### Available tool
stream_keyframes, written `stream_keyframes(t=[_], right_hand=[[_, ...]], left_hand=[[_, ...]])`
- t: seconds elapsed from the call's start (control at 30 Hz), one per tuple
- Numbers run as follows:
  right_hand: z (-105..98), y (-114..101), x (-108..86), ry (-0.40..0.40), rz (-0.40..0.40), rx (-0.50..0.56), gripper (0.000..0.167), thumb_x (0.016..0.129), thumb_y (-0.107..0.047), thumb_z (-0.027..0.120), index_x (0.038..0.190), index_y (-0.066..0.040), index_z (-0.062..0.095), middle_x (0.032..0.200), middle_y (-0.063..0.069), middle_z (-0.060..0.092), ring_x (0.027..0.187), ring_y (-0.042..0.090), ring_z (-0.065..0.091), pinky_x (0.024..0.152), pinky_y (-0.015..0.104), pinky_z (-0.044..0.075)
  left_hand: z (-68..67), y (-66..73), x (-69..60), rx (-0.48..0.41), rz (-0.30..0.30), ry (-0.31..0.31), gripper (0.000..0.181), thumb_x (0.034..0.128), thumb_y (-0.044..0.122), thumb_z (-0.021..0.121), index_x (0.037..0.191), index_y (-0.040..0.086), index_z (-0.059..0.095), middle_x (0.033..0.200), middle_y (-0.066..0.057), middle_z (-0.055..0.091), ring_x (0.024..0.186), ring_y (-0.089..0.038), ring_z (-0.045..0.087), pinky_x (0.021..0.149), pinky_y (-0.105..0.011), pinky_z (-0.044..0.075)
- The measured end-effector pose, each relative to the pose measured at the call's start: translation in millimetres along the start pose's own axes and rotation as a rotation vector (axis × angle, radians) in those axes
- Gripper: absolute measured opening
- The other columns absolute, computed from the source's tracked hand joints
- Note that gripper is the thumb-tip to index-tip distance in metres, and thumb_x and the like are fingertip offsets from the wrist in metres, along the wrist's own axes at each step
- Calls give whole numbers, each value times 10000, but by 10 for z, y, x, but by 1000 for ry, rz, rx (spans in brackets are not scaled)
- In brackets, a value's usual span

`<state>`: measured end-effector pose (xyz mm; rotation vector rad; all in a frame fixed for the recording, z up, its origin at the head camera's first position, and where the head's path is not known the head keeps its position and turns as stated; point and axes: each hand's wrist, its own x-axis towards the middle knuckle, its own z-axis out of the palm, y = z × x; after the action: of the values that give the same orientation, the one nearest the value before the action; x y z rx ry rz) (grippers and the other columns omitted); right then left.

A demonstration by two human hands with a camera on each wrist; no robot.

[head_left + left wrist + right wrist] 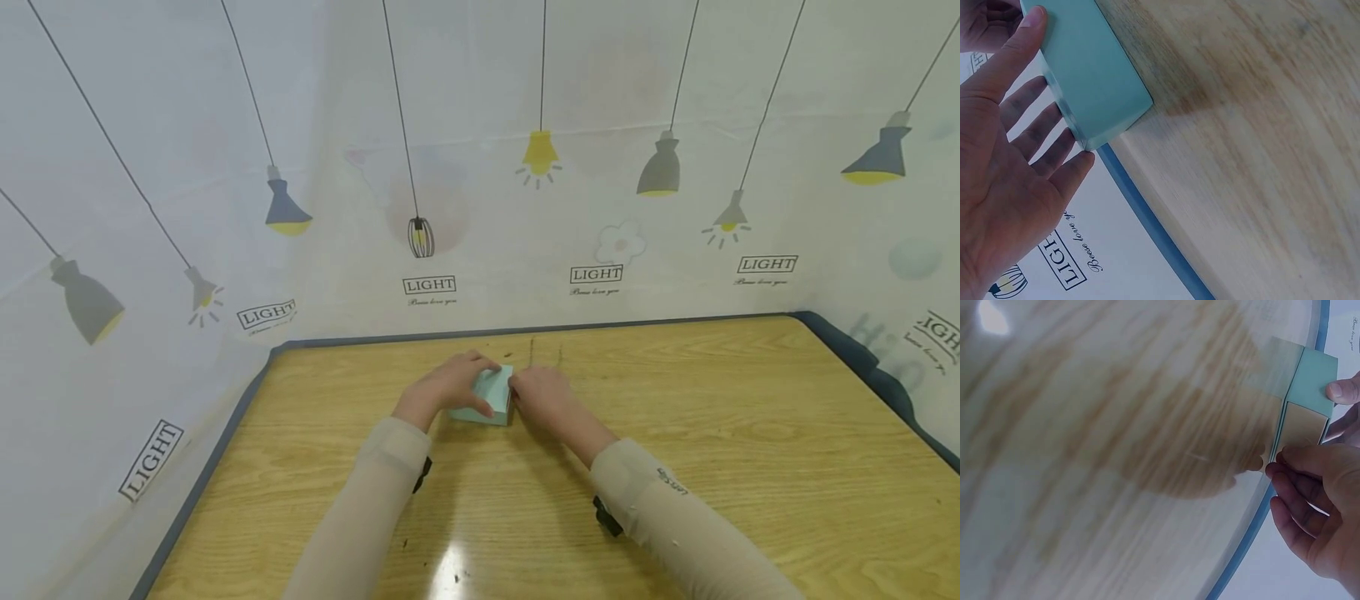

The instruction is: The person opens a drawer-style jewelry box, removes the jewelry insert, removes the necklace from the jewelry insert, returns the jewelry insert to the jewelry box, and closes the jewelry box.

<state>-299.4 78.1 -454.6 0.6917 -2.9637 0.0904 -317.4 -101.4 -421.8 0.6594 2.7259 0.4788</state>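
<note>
A small pale teal box (492, 383) lies on the table, toward its far edge. My left hand (444, 390) holds it from the left. In the left wrist view the thumb lies on one face of the box (1088, 69), with the fingertips along another side. At the box's right end is my right hand (547, 396). The right wrist view shows a brown, cardboard-like end panel (1302, 425) framed by teal edges. The right thumb and curled forefinger pinch at the edge of that end; exactly what lies between them is hidden.
The wood-grain table (712, 400) has a dark blue border (420, 336) along its edges. Behind it hangs a white sheet (495, 217) printed with lamps and the word LIGHT. Dark folded fabric (885, 392) bulges at the right edge.
</note>
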Motion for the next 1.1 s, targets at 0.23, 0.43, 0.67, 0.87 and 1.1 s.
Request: stream_keyframes(t=[0.23, 0.43, 0.67, 0.87, 1.1], right_hand=[[0, 7, -7, -13, 4, -3, 160, 974, -190, 639, 909, -74, 727, 829, 72, 720, 738, 204, 672, 614, 354, 586], [-12, 3, -11, -19, 5, -10, 160, 980, -189, 630, 923, -76, 728, 839, 81, 720, 750, 221, 675, 621, 367, 588], [0, 4, -18, -3, -13, -35, 153, 984, -183, 625, 915, -87, 722, 840, 76, 729, 756, 230, 693, 635, 362, 597], [14, 8, -20, -6, -27, -40, 146, 986, -174, 623, 946, -87, 733, 854, 67, 738, 754, 216, 699, 637, 346, 600], [-6, 9, -27, 1, -37, -42, 159, 991, -166, 611, 930, -84, 733, 853, 70, 738, 757, 223, 700, 637, 353, 601]], left_hand=[[11, 0, 9, 2, -3, -2, 770, 789, 334, 849, 1463, 216, 496, 1557, -39, 415, 1442, -289, 384, 1187, -477, 362], [8, 1, 1, -3, -4, -4, 766, 796, 329, 844, 1466, 216, 492, 1560, -42, 410, 1442, -292, 381, 1182, -489, 366], [6, 0, 8, 23, 6, -6, 760, 806, 341, 835, 1470, 212, 488, 1566, -45, 403, 1450, -290, 374, 1185, -482, 363], [17, -8, 23, 22, 11, -7, 755, 810, 340, 832, 1470, 209, 489, 1573, -50, 394, 1457, -294, 364, 1188, -480, 360], [16, -10, 22, 17, 13, -3, 754, 806, 340, 835, 1467, 216, 493, 1573, -49, 394, 1455, -290, 369, 1188, -474, 361]])
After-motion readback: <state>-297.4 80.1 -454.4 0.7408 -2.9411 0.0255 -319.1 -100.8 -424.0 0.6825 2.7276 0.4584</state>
